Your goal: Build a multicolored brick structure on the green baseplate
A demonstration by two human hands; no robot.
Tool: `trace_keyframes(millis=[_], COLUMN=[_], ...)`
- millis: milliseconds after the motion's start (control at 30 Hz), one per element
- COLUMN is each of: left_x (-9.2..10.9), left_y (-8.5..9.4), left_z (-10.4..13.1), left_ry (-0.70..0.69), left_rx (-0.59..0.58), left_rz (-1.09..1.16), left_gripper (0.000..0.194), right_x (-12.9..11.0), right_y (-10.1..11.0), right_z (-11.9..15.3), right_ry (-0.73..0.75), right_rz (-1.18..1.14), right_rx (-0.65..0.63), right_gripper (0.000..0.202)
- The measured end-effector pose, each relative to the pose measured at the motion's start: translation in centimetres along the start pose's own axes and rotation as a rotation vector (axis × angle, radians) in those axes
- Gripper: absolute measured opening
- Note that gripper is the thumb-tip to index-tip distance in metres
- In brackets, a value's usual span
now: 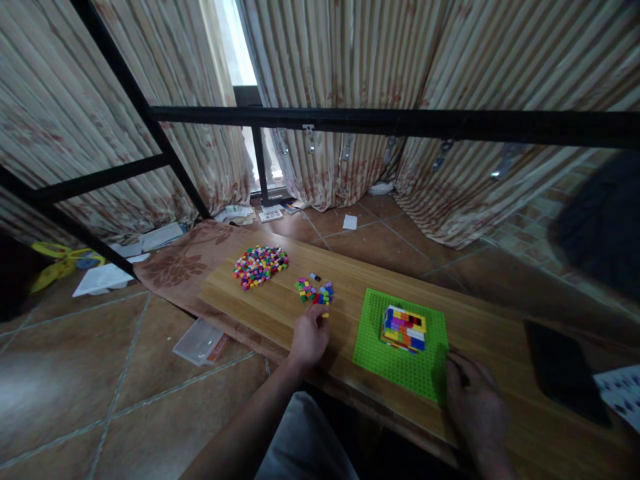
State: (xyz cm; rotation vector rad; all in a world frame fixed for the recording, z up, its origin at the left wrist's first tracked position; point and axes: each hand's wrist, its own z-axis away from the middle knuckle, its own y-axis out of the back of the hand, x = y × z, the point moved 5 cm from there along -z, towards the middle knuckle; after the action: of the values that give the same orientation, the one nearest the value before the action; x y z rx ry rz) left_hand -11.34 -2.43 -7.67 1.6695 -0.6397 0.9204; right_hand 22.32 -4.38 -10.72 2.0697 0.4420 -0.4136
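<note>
My left hand (310, 337) is closed in a pinch just in front of a small group of loose toy bricks (315, 292). A small yellow toy brick (325, 315) shows at its fingertips. My right hand (477, 397) has its fingers curled at the right edge of the green baseplate (370, 333); its palm side is partly hidden. On the middle of the baseplate stands a low block built from many-coloured toy bricks (404, 328). One dark brick (315, 277) lies slightly apart, behind the small group.
A larger heap of mixed bricks (260, 265) lies farther left on the wooden tabletop (270, 313). To the right are a black flat object (565, 370) and a printed sheet (623, 393). A clear plastic box (200, 341) sits on the floor. A black metal bar (380, 121) crosses beyond the table.
</note>
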Motion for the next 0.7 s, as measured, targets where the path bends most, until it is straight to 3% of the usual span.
trace_keyframes(millis=[167, 333, 700], left_x=[-0.6, -1.4, -1.2], left_y=[1.1, 1.7, 0.1], left_z=[-1.3, -2.3, -1.6], left_ry=[-0.056, -0.094, -0.263], left_rx=[0.003, 0.002, -0.001], left_rz=[-0.242, -0.322, -0.309], left_gripper=[0.030, 0.027, 0.025], right_x=[-0.2, -0.3, -0.2], right_y=[0.1, 0.2, 0.2], right_z=[0.0, 0.0, 0.0], right_ry=[0.019, 0.020, 0.000], right_rz=[0.001, -0.004, 0.011], right_rx=[0.009, 0.012, 0.003], right_gripper=[0.044, 0.043, 0.042])
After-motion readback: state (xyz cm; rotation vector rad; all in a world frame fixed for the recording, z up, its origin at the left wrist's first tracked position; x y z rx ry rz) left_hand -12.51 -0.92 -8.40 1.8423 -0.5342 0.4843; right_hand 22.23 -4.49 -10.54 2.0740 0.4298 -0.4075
